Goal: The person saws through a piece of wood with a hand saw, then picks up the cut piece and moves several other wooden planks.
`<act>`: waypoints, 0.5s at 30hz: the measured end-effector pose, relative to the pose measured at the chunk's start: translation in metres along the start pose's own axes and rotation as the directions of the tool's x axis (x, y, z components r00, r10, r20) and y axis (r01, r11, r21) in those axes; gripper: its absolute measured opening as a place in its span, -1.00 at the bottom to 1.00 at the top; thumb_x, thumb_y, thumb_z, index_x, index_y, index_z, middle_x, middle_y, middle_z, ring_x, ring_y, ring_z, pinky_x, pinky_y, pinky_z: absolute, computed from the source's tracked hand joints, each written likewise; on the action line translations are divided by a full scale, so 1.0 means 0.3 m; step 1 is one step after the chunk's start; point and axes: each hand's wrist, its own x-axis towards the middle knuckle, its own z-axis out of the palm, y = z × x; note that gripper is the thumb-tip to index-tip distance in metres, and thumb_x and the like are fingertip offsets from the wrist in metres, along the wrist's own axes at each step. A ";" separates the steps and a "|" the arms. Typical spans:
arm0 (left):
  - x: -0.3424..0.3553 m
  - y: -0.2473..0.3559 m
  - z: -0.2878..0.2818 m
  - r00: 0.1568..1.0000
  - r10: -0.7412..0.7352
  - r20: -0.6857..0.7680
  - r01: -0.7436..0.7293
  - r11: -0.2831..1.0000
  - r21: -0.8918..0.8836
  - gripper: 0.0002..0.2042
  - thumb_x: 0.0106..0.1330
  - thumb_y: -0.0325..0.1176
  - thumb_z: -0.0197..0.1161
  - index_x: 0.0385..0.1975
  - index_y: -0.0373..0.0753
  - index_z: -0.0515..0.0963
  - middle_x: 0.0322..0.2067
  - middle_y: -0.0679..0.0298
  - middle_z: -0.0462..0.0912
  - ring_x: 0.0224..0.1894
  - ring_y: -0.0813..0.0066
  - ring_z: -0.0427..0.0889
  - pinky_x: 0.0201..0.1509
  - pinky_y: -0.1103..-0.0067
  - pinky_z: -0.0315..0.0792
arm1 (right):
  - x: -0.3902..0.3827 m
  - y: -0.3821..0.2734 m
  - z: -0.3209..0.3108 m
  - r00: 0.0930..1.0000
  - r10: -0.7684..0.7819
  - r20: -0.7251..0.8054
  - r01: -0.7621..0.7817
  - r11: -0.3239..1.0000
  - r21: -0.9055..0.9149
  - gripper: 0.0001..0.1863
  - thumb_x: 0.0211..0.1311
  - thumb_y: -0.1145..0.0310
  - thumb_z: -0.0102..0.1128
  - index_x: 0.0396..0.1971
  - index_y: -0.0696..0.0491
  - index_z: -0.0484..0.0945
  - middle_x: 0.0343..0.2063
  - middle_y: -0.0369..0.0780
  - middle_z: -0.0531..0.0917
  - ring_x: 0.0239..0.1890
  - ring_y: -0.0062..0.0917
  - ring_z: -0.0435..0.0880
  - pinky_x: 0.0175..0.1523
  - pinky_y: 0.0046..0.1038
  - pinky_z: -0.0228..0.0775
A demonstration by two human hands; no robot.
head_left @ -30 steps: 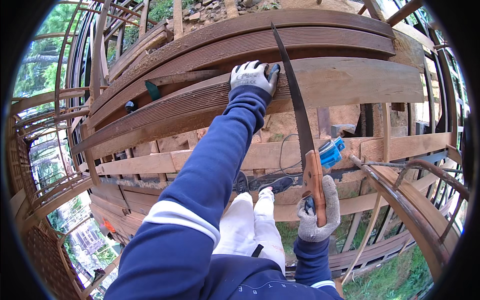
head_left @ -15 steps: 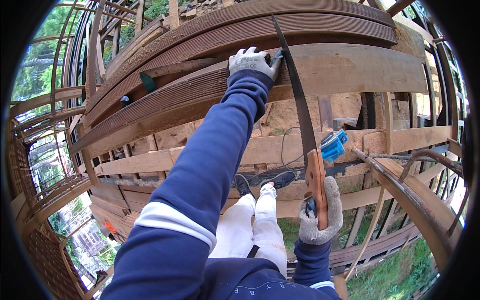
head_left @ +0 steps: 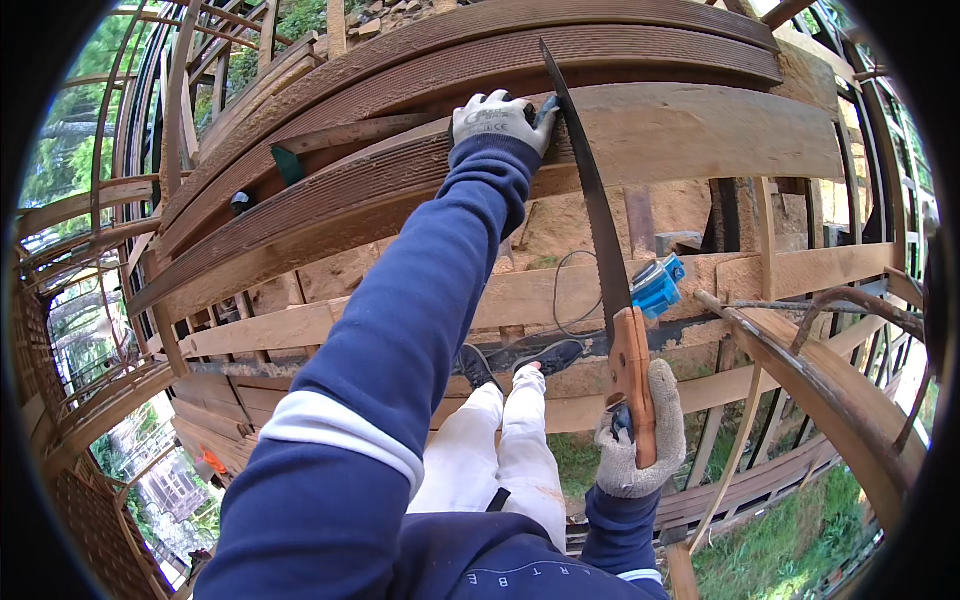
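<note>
My right hand (head_left: 645, 440), in a pale knitted work glove, is wrapped around the wooden handle of a hand saw (head_left: 594, 210). The long dark blade slants up and away across a grooved wooden board (head_left: 350, 200), its tip beyond the board's far edge. Gloved in white and grey, my left hand (head_left: 500, 125) clasps that board just left of the blade, fingers curled over the top. Its thumb lies beside the blade, and I cannot tell whether they touch. The cut line under the blade is hidden.
More grooved boards (head_left: 640, 55) lie behind, and a smooth plank (head_left: 710, 130) extends right of the saw. A blue power tool (head_left: 657, 288) with a cord rests on a lower timber. My shoes (head_left: 552, 357) are among open joists. A curved rusty metal bar (head_left: 850, 300) is at right.
The saw has come very slightly toward me, its tip a little lower. My left hand keeps its hold on the board while the whole view shifts slightly.
</note>
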 end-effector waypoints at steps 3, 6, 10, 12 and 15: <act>0.008 -0.011 -0.004 1.000 -0.012 0.025 0.011 1.000 0.011 -0.43 0.43 0.30 -0.03 -0.17 -0.03 0.77 -0.15 0.27 0.71 0.01 0.26 0.62 0.17 0.26 0.41 | -0.053 0.048 0.000 1.000 0.021 -0.021 -0.020 0.999 0.043 -0.26 0.21 0.29 0.35 0.35 0.29 0.34 0.25 0.03 0.52 0.15 -0.31 0.63 0.12 -0.45 0.53; 0.009 -0.003 -0.002 1.000 -0.009 0.023 0.009 1.000 0.004 -0.44 0.43 0.29 -0.02 -0.18 -0.03 0.77 -0.14 0.27 0.71 0.03 0.26 0.61 0.17 0.26 0.40 | -0.116 0.081 -0.024 0.999 0.037 -0.009 -0.036 0.996 0.082 -0.25 0.25 0.23 0.31 0.35 0.31 0.32 0.24 0.02 0.53 0.06 -0.36 0.66 0.08 -0.46 0.55; -0.004 0.006 -0.003 1.000 0.012 -0.003 -0.011 1.000 0.005 -0.45 0.42 0.28 0.00 -0.18 -0.03 0.77 -0.13 0.27 0.71 0.03 0.26 0.61 0.17 0.27 0.40 | -0.034 0.038 0.014 0.997 0.005 -0.074 -0.002 0.999 0.040 -0.29 0.20 0.31 0.23 0.33 0.31 0.36 0.22 0.03 0.55 0.02 -0.40 0.68 0.04 -0.47 0.56; -0.004 0.002 0.003 1.000 0.003 0.008 -0.003 1.000 0.021 -0.45 0.43 0.28 -0.01 -0.17 -0.03 0.77 -0.13 0.26 0.71 0.03 0.26 0.61 0.17 0.27 0.40 | 0.057 0.019 0.030 0.992 -0.126 -0.011 0.126 0.992 0.007 -0.29 0.10 0.40 0.19 0.32 0.30 0.38 0.22 0.03 0.57 0.07 -0.37 0.66 0.08 -0.45 0.54; 0.009 -0.006 0.000 1.000 -0.002 0.011 0.002 1.000 0.018 -0.40 0.42 0.31 -0.06 -0.21 -0.05 0.77 -0.15 0.21 0.69 0.03 0.20 0.61 0.17 0.27 0.42 | 0.089 0.013 0.039 0.986 -0.166 0.001 0.166 0.986 0.016 -0.26 0.08 0.40 0.24 0.32 0.29 0.38 0.23 0.02 0.56 0.13 -0.35 0.63 0.13 -0.43 0.51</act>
